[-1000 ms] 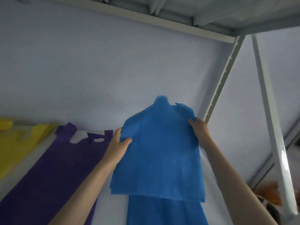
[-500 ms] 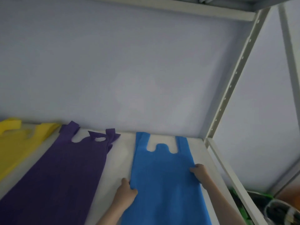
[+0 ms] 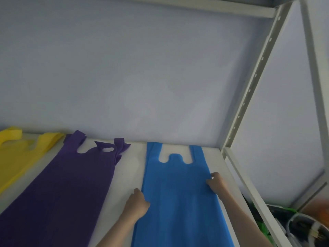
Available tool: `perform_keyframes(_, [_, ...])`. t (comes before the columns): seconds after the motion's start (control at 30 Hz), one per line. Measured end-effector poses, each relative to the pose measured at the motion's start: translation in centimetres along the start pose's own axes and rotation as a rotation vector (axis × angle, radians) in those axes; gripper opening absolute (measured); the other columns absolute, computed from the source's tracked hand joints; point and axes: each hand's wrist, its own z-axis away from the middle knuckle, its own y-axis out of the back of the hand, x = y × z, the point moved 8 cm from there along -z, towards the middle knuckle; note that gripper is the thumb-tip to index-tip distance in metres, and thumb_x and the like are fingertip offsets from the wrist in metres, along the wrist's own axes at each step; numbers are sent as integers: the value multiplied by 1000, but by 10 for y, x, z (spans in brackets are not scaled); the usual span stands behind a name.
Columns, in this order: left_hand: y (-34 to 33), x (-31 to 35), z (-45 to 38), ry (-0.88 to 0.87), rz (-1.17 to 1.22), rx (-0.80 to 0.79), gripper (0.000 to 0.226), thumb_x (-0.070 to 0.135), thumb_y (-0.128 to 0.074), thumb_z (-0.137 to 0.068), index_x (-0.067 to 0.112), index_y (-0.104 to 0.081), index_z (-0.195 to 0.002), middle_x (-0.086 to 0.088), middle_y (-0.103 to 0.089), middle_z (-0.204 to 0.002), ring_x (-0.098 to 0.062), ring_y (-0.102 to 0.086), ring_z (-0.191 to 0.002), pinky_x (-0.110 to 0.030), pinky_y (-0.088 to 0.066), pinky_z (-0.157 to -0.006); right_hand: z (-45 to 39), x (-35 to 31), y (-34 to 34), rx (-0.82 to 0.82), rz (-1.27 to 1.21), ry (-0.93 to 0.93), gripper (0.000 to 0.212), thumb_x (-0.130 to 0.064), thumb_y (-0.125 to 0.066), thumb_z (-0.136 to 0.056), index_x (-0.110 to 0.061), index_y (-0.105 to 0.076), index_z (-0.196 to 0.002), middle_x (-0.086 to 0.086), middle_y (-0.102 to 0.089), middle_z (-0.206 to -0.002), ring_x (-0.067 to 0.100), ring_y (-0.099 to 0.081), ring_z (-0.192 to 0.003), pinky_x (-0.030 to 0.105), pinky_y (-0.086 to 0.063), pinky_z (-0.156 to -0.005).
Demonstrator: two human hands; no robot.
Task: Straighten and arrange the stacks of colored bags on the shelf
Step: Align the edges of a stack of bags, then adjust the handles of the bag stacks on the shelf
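Hands: left hand (image 3: pixel 137 204) at lower centre of the frame, fingers curled against the left edge of the blue stack (image 3: pixel 179 198); right hand (image 3: pixel 215 182) a little higher, at centre right, fingertips curled over the stack's right edge. Whether either hand pinches the fabric or only presses on it cannot be told.
Blue stack: lies flat on the white shelf (image 3: pixel 130 168), lower right of centre, handles pointing to the back wall (image 3: pixel 142 77), edges fairly square.
Risk, blue: uneven pressure from the two hands would likely skew the top layers, since the thin fabric looks ready to slide on itself.
Risk, right side: the stack sits just beside the shelf's right rail (image 3: pixel 249 189); a push to the right could carry its edge over the rail toward the clutter (image 3: pixel 302 227) in the lower right corner.
Purple stack (image 3: pixel 62 189): lower left, well apart from the blue, running at an angle; its handles (image 3: pixel 114 147) are splayed and folded over.
Risk, purple: judged not yet straightened; dragging it square by the handles may fan the layers further.
Yellow stack (image 3: pixel 16 154): far left edge, only partly in frame, handles curled up.
Risk, yellow: extent hidden, so its alignment cannot be confirmed.
Upright post (image 3: pixel 254 75): upper right; an arm reaching deep could strike it.
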Motion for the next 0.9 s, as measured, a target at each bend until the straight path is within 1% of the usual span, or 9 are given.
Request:
perform_keyframes(0.07, [13,2,-2,-17,-62,16,26,12,-47,-89,2,-40,-112,-8,-49,-97,-29,-59,-100,-34,-47,-76,6,-7,5,65,96,47,45,-2,-39,-92,-2,-34,-137,19,-43,-133,30,-46,-110,36,-42,-86])
perform_keyframes(0.1, [21,3,-3,-27,-103,24,32,12,-47,-90,-1,-39,-118,-12,-52,-110,-31,-57,-110,-35,-48,-81,10,-13,5,100,154,82,46,-1,-37,-91,-3,-34,-137,19,-41,-136,31,-42,-119,38,-40,-94])
perform_keyframes(0.13, [32,5,-3,-43,-150,46,36,13,-46,-91,-1,-38,-123,-15,-51,-122,-31,-54,-116,-35,-47,-87,16,-21,5,132,209,127,46,0,-36,-91,-4,-35,-138,17,-40,-137,31,-37,-125,37,-37,-99])
perform_keyframes(0.2, [58,10,-4,-102,-261,123,37,13,-44,-94,1,-38,-128,-15,-48,-131,-28,-52,-118,-34,-45,-93,30,-42,0,172,306,239,45,-1,-36,-92,-6,-40,-136,16,-42,-137,30,-36,-127,34,-33,-103])
perform_keyframes(0.3, [98,17,-2,-206,-432,249,34,12,-40,-96,4,-40,-129,-13,-47,-132,-28,-51,-119,-35,-46,-94,52,-81,-22,185,408,364,38,-5,-35,-93,-8,-50,-128,13,-49,-131,28,-41,-124,35,-37,-100])
perform_keyframes(0.37, [123,16,-1,-271,-543,308,33,12,-38,-96,5,-40,-129,-11,-49,-130,-26,-50,-118,-35,-47,-92,69,-106,-43,175,464,410,36,-7,-35,-94,-10,-51,-126,11,-50,-129,27,-43,-123,35,-40,-95])
perform_keyframes(0.53, [188,-18,-2,-374,-690,341,36,15,-39,-97,7,-40,-131,-9,-47,-134,-25,-49,-121,-35,-49,-91,116,-173,-109,178,511,483,35,-7,-34,-95,-10,-49,-127,12,-48,-129,27,-42,-123,36,-38,-98])
perform_keyframes(0.77, [291,-97,-1,-343,-759,337,30,15,-38,-96,7,-45,-123,-9,-49,-131,-28,-47,-123,-40,-46,-95,177,-257,-191,208,514,516,37,-13,-37,-96,-10,-46,-131,13,-46,-134,29,-41,-126,38,-37,-101])
perform_keyframes(0.9, [335,-135,0,-292,-750,342,30,15,-38,-95,7,-45,-124,-11,-49,-131,-29,-47,-124,-41,-45,-97,197,-296,-236,170,514,524,39,-13,-37,-95,-9,-44,-134,13,-43,-138,29,-38,-129,38,-36,-103])
